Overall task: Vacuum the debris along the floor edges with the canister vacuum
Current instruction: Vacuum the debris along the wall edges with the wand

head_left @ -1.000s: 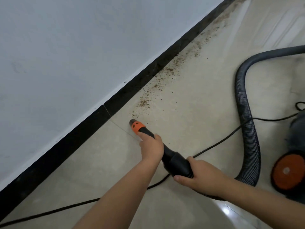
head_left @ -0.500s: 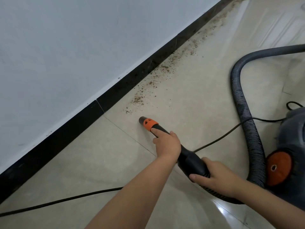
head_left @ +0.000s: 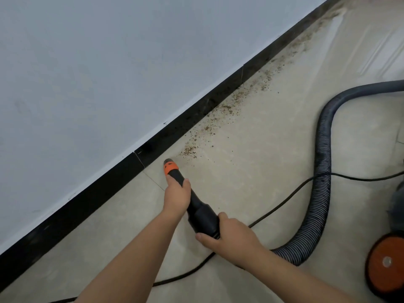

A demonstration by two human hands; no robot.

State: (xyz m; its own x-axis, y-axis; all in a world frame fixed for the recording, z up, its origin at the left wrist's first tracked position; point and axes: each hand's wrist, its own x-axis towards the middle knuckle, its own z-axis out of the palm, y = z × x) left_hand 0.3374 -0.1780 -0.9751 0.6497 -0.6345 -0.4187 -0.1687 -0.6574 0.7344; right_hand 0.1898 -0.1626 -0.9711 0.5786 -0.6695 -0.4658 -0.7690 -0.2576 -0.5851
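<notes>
both hands' fingers wrap black nozzle (head_left: 196, 206): left hand (head_left: 177, 196) near orange tip, right hand (head_left: 231, 237) behind; debris (head_left: 190, 149) just ahead

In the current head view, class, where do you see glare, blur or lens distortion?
Head view: soft window glare streaks the beige tiled floor top right; wide-angle distortion bends the black skirting board; the orange vacuum wheel looks slightly soft.

No readable text, label or number appears anywhere.
</notes>
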